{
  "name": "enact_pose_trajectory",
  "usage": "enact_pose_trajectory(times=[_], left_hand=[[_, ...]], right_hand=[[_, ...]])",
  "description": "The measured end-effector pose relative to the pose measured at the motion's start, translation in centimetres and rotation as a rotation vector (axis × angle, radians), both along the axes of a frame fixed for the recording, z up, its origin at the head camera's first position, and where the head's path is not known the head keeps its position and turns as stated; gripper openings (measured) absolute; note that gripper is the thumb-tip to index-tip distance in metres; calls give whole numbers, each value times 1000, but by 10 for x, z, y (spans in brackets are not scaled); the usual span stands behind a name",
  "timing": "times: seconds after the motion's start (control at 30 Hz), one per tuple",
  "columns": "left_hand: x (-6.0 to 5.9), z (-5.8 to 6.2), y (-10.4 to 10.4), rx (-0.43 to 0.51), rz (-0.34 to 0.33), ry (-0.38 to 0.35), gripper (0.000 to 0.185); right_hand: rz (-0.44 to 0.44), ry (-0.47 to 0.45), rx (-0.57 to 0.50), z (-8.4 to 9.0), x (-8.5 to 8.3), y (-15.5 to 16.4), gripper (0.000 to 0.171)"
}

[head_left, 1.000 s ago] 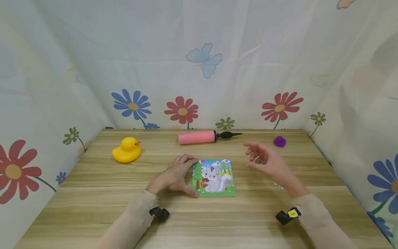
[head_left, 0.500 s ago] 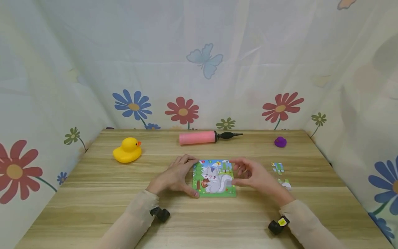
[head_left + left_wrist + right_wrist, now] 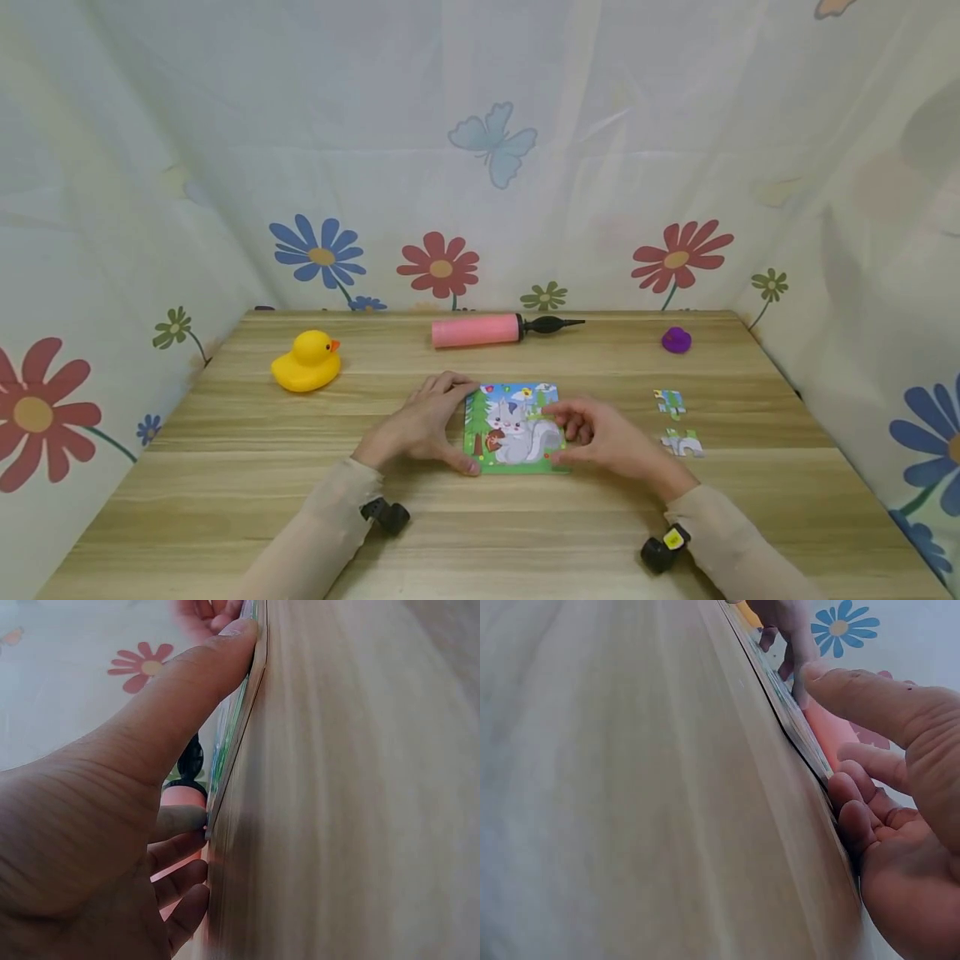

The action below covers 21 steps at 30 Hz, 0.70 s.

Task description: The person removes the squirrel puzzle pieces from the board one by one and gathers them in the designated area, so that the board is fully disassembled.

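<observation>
The puzzle board (image 3: pixel 514 428), printed with a grey squirrel among trees, is being kept flat on the bench (image 3: pixel 225 500), near its middle and just in front of the person. It is being steadied on its left edge by the left hand (image 3: pixel 420 425): in the left wrist view the thumb (image 3: pixel 202 682) is being pressed along the near left corner while the other fingers are being held loosely curled against the far part of that edge, so the board is being braced rather than lifted. The right hand (image 3: pixel 600 435) is being rested over the board's right edge, its fingers narrow and bent, the index finger being laid onto the picture surface; whether a piece is being pinched beneath them cannot be told.

The board's long axis is running away from the person, and it is lying directly between the 2 hands, touched by both. 2 loose puzzle pieces (image 3: pixel 675 423) are lying to the right of the right hand, apart from the board, so the right hand is the nearer one to them.

Further back a yellow rubber duck (image 3: pixel 306 362), a pink hand pump (image 3: pixel 487 330) and a small purple object (image 3: pixel 676 339) are being left untouched. No brand, label or readable writing is being shown on anything.
</observation>
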<state>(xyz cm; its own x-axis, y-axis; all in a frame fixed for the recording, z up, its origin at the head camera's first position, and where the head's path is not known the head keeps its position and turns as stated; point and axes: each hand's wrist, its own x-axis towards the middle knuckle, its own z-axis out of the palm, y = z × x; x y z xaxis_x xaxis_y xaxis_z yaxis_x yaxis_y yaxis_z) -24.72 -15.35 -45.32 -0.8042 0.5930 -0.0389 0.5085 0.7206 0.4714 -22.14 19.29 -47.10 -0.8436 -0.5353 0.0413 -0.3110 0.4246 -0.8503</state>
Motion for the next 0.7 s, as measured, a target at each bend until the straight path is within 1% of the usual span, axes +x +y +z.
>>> enact_pose_trajectory(times=[0.17,0.4,0.5,0.7], left_hand=[[0,0,0,1,-1,2,131],[0,1,-1,-5,-4,1,132],[0,1,-1,-4,-5,2,132],[0,1,0,-2,-5,-2,132]], right_hand=[[11,44,64,-2,0,0,65],[14,52,125,0,1,-2,58],[16,59,135,0,2,-3,53],[31,72,119,1,4,-4,52]])
